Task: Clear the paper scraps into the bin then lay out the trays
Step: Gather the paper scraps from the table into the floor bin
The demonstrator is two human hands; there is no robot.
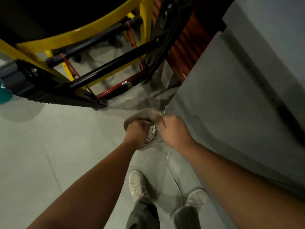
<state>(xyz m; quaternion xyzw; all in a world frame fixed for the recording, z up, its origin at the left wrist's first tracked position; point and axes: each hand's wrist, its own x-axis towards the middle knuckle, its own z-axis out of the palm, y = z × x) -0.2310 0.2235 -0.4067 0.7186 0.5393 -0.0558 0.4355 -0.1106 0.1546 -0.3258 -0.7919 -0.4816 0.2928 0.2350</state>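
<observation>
— scraps (152, 133) are in that small bin (145, 114) on the floor, left hand (137, 129) fisted over them, right hand (173, 128) pinching the rim.

— tip it and they'd spill — it's leaning already, i reckon.

Indoor room, looking like a home or utility space

Pale square floor tiles (41, 154) are running underfoot, a yellow-framed stool or stand (92, 34) is standing among black tubular bars (115, 63), dark reddish slatted wood (184, 47) is showing behind, and a large grey cabinet-like surface (239, 96) is filling the right side.
</observation>
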